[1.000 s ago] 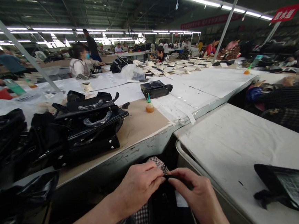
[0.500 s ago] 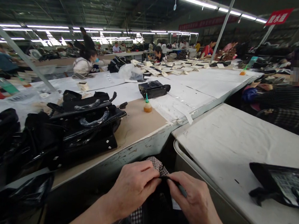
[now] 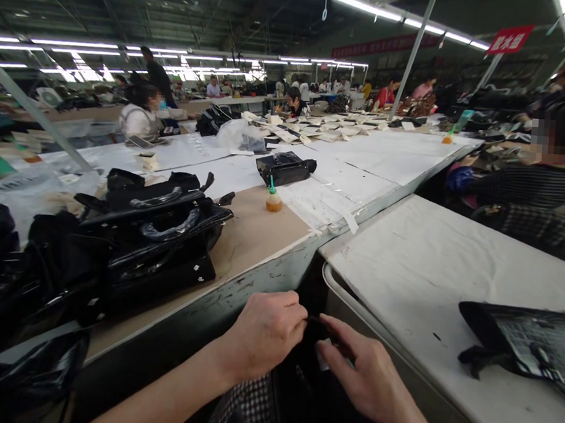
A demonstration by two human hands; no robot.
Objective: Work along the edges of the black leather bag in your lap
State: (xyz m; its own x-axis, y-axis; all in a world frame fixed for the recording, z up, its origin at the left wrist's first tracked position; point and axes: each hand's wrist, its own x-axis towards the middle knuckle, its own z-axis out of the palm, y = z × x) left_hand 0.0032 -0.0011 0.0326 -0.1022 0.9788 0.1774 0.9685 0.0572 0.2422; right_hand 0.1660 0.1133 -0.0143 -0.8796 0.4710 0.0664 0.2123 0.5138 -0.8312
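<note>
In the lower middle of the head view, a black bag (image 3: 314, 396) lies over my lap, against black-and-white checked cloth (image 3: 245, 407). My left hand (image 3: 267, 334) is closed, its fingertips pinching a dark strip at the bag's top edge. My right hand (image 3: 361, 367) has its thumb and forefinger around the same dark edge, close to the left fingertips. Something small and dark shows beneath the right fingers, too hidden to name. A small white patch (image 3: 323, 355) shows by the right thumb.
Black bags (image 3: 163, 235) are piled on the left table. A glue bottle (image 3: 273, 201) with a green nozzle and another black bag (image 3: 286, 167) stand beyond. On the white right-hand table (image 3: 420, 261) lies a black piece (image 3: 521, 341). A person in stripes (image 3: 533, 185) sits at right.
My left hand has turned into a tighter fist and risen slightly. The right thumb and forefinger have parted a little more. The whole view has shifted slightly.
</note>
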